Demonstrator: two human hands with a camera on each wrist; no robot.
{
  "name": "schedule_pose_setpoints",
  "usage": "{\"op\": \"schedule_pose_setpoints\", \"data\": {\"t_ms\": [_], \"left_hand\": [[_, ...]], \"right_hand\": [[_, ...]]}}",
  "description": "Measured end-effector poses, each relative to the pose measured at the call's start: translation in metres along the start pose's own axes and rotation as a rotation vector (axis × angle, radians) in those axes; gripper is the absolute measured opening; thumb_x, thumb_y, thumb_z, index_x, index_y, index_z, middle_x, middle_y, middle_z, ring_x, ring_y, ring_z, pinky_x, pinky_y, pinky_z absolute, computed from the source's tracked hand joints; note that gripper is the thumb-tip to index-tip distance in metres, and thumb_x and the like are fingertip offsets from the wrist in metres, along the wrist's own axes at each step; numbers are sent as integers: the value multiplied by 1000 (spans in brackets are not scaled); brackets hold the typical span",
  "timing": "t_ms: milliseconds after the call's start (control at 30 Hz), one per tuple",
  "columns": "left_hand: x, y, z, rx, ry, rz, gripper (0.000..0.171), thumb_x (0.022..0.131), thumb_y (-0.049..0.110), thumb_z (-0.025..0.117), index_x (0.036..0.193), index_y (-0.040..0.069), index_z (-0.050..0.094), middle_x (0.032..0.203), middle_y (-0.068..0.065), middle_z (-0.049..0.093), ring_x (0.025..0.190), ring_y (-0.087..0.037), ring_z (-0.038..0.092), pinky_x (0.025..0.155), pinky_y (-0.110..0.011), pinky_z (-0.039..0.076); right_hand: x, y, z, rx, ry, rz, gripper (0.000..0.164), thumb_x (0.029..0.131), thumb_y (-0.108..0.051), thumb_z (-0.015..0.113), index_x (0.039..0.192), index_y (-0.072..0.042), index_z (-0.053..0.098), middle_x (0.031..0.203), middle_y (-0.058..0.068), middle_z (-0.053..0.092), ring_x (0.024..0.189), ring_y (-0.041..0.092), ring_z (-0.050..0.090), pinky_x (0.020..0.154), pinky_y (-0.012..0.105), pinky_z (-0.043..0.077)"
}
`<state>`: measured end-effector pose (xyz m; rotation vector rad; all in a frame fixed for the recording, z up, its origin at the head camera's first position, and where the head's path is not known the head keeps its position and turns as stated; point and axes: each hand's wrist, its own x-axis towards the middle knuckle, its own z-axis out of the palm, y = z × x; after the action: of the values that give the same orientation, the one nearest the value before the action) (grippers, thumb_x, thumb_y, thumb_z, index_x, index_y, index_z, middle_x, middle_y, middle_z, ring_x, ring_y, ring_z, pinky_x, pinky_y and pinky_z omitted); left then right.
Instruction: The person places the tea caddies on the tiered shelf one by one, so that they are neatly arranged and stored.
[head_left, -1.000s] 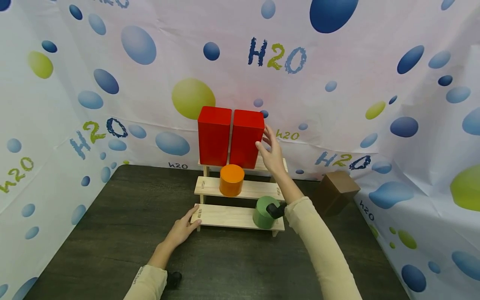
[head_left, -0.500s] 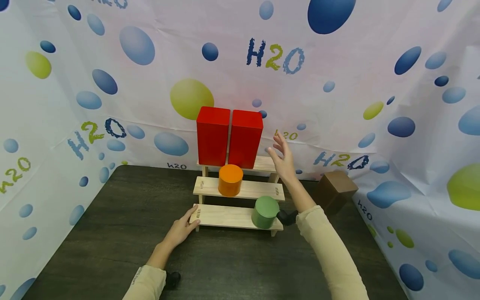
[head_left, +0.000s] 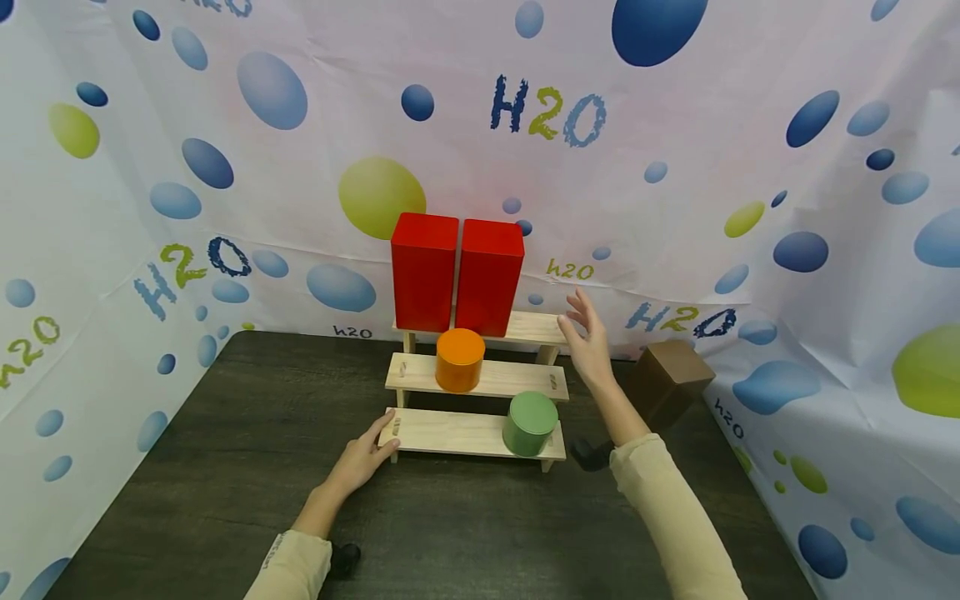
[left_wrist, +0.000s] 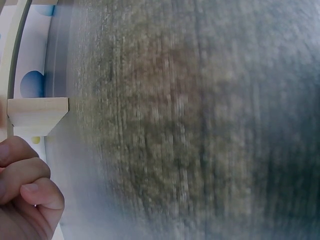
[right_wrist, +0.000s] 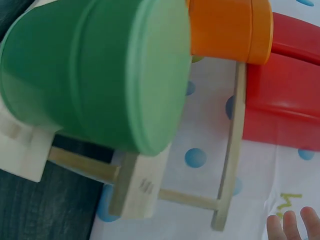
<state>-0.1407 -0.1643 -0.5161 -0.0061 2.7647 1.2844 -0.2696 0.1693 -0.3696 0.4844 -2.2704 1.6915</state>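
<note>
A three-step wooden shelf rack [head_left: 450, 430] stands on the dark table. My left hand [head_left: 358, 462] grips the left end of its lowest step, thumb at the front; in the left wrist view its curled fingers [left_wrist: 30, 175] lie by the wood. On the top step two tall red canisters [head_left: 424, 279] stand side by side towards the left. An orange canister [head_left: 459, 362] sits on the middle step, and a green canister [head_left: 530, 425] on the right end of the bottom one. My right hand [head_left: 590, 346], fingers spread and holding nothing, hovers right of the top step.
A brown box [head_left: 670, 383] stands on the table [head_left: 300, 392] at the back right, just beyond my right forearm. Behind the rack hangs a white backdrop [head_left: 465, 150] with blue and green dots, which also runs along both sides.
My right hand has drawn away from the right red canister, moving right and slightly down. The left hand keeps its place on the rack, and the canisters stay put.
</note>
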Motion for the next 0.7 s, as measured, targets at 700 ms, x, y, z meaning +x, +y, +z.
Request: {"op": "schedule_pose_setpoints", "data": {"t_ms": [700], "left_hand": [[0,0,-1,13,-4,3,60,92,29,55,143,10,31,48,5,33,42,-8,24,43,-22,25]], "right_hand": [[-42,3,-25,-53,171,45,51,92,-3,51,139,4,31,132,28,42,116,44,41,89,50,34]]}}
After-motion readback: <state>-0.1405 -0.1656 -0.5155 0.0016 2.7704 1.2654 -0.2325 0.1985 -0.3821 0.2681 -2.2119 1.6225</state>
